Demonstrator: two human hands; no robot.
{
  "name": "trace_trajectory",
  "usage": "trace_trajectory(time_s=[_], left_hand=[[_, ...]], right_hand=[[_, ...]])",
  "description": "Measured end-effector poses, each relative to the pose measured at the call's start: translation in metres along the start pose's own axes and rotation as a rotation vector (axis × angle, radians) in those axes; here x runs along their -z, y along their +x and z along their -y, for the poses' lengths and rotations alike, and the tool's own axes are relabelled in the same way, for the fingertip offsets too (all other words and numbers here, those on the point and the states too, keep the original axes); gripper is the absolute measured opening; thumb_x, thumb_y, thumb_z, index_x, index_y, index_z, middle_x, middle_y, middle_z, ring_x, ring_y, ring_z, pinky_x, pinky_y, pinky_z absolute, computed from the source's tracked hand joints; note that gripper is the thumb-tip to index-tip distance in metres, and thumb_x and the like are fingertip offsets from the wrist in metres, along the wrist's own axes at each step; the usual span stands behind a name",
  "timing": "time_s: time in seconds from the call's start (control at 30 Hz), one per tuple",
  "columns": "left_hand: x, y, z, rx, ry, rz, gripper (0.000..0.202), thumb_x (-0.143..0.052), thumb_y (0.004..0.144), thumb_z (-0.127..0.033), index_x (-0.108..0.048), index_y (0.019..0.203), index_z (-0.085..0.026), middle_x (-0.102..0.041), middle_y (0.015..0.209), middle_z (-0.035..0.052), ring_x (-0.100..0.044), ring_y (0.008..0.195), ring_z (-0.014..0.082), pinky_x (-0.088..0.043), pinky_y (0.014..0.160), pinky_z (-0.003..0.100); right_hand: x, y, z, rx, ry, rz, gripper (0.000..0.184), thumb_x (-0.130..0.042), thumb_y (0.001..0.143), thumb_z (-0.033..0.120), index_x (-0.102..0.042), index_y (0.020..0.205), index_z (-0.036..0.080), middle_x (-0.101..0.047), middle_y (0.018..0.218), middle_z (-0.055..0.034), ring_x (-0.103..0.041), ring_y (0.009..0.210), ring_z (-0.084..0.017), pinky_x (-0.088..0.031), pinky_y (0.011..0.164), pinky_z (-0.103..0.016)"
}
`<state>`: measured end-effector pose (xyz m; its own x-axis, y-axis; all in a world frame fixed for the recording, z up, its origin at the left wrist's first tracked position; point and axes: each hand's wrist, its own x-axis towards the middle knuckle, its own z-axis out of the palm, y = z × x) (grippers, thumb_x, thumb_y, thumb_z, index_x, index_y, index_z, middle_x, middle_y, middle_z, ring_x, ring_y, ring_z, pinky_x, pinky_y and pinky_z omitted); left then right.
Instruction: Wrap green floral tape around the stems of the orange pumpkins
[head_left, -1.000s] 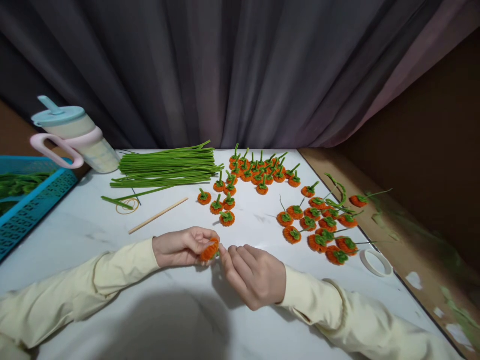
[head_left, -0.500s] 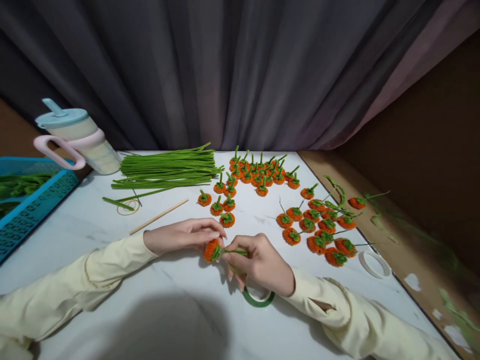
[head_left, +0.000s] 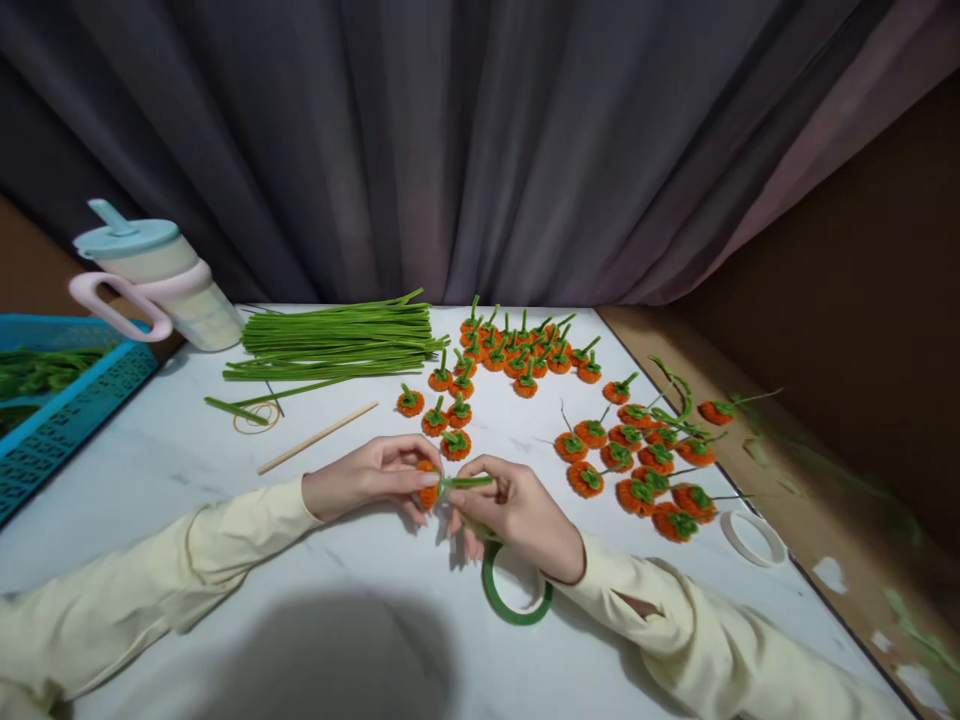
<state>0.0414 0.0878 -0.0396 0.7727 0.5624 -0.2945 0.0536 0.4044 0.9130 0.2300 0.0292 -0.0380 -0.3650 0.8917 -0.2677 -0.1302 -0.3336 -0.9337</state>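
Note:
Between the fingertips of my left hand (head_left: pixel 367 478) is a small orange pipe-cleaner persimmon (head_left: pixel 427 494), turned on its side with its green top to the right. Its green stem (head_left: pixel 469 482) points toward my right hand (head_left: pixel 529 515), whose thumb and index finger are closed around it. The other right fingers hang curled below, partly hidden. Just under that hand, a roll of green floral tape (head_left: pixel 491 592) lies flat on the white table (head_left: pixel 337 620). Whether a strip of tape runs up to the stem is too fine to tell.
Finished-looking orange persimmons (head_left: pixel 525 383) cluster at the back; several with thin wire stems (head_left: pixel 585 478) lie at right. Green pipe cleaners (head_left: pixel 337 337), a wooden stick (head_left: pixel 319 437), a tumbler (head_left: pixel 191 290) and a blue basket (head_left: pixel 82 420) are leftward. A white tape roll (head_left: pixel 780 550) sits at the right edge.
My left hand has moved slightly right, and the persimmon has turned a little in its fingers. The right fingers have shifted along the stem, and more of the green tape roll shows.

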Motion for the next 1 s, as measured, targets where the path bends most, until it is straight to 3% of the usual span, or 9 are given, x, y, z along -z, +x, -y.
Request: trace_trajectory(time_s=[0.1, 0.17, 0.33, 0.5, 0.63, 0.73, 0.87, 0.93, 1.0], left_hand=[[0.003, 0.002, 0.009, -0.229, 0.194, -0.183, 0.027, -0.067, 0.077, -0.032, -0.053, 0.090, -0.014, -0.056, 0.078, 0.0008, -0.061, 0.068, 0.0122, -0.054, 0.064, 0.026], [0.006, 0.002, 0.017, -0.422, 0.442, -0.268, 0.020, -0.064, 0.079, -0.027, -0.055, 0.091, -0.014, -0.057, 0.089, 0.0050, -0.060, 0.080, 0.0143, -0.053, 0.068, 0.024], [0.008, -0.002, 0.030, -0.789, 0.959, -0.268, 0.021, -0.053, 0.085, -0.012, -0.052, 0.106, -0.015, -0.061, 0.102, 0.0100, -0.058, 0.097, 0.0165, -0.048, 0.085, 0.028], [0.006, -0.005, 0.032, -0.803, 1.074, -0.333, 0.026, -0.047, 0.088, -0.013, -0.048, 0.114, -0.017, -0.064, 0.102, 0.0088, -0.062, 0.092, 0.0153, -0.051, 0.082, 0.024], [0.007, -0.004, 0.030, -0.903, 1.086, -0.232, 0.031, -0.040, 0.088, -0.008, -0.049, 0.116, -0.017, -0.064, 0.102, 0.0112, -0.060, 0.098, 0.0179, -0.050, 0.084, 0.028], [0.011, -0.003, 0.030, -0.977, 1.103, -0.132, 0.036, -0.036, 0.088, -0.006, -0.049, 0.120, -0.018, -0.062, 0.108, 0.0150, -0.058, 0.101, 0.0212, -0.050, 0.083, 0.032], [0.015, -0.005, 0.031, -0.956, 1.144, -0.068, 0.040, -0.034, 0.089, -0.007, -0.046, 0.125, -0.020, -0.058, 0.117, 0.0172, -0.055, 0.105, 0.0236, -0.050, 0.084, 0.035], [0.017, -0.006, 0.031, -0.949, 1.180, -0.066, 0.042, -0.034, 0.089, -0.007, -0.044, 0.127, -0.020, -0.056, 0.118, 0.0175, -0.053, 0.107, 0.0238, -0.049, 0.085, 0.035], [0.016, -0.007, 0.031, -0.960, 1.207, -0.071, 0.041, -0.034, 0.090, -0.008, -0.045, 0.126, -0.021, -0.056, 0.116, 0.0179, -0.052, 0.107, 0.0235, -0.049, 0.084, 0.035]], right_hand=[[0.005, 0.007, -0.002, -0.069, 0.183, 0.046, 0.031, -0.073, 0.065, 0.037, -0.054, 0.067, 0.012, -0.064, 0.054, -0.0022, -0.056, 0.037, -0.011, -0.045, 0.037, -0.020], [0.007, 0.010, -0.004, -0.060, 0.229, 0.039, 0.031, -0.075, 0.064, 0.035, -0.056, 0.065, 0.011, -0.065, 0.055, -0.0036, -0.057, 0.037, -0.011, -0.045, 0.037, -0.020], [0.006, 0.010, -0.013, 0.084, 0.204, -0.008, 0.027, -0.072, 0.070, 0.035, -0.064, 0.077, 0.011, -0.067, 0.057, -0.0034, -0.056, 0.036, -0.010, -0.046, 0.038, -0.020], [0.003, 0.009, -0.016, 0.151, 0.129, -0.038, 0.031, -0.069, 0.073, 0.035, -0.067, 0.095, 0.013, -0.067, 0.059, -0.0015, -0.055, 0.036, -0.009, -0.046, 0.038, -0.020], [0.003, 0.009, -0.015, 0.149, 0.089, -0.057, 0.034, -0.068, 0.074, 0.036, -0.066, 0.100, 0.014, -0.066, 0.060, -0.0010, -0.055, 0.037, -0.009, -0.046, 0.038, -0.021], [0.003, 0.008, -0.013, 0.125, 0.079, -0.069, 0.044, -0.069, 0.074, 0.035, -0.060, 0.112, 0.015, -0.066, 0.060, 0.0004, -0.055, 0.037, -0.009, -0.045, 0.039, -0.021], [0.002, 0.007, -0.012, 0.108, 0.101, -0.055, 0.064, -0.069, 0.075, 0.032, -0.041, 0.130, 0.018, -0.065, 0.059, 0.0025, -0.055, 0.036, -0.009, -0.044, 0.038, -0.020], [0.002, 0.007, -0.012, 0.100, 0.112, -0.052, 0.069, -0.070, 0.074, 0.033, -0.033, 0.131, 0.021, -0.065, 0.059, 0.0038, -0.054, 0.035, -0.010, -0.044, 0.037, -0.019], [0.001, 0.008, -0.012, 0.095, 0.114, -0.054, 0.064, -0.070, 0.073, 0.035, -0.035, 0.125, 0.021, -0.064, 0.058, 0.0045, -0.054, 0.034, -0.010, -0.044, 0.036, -0.019]])
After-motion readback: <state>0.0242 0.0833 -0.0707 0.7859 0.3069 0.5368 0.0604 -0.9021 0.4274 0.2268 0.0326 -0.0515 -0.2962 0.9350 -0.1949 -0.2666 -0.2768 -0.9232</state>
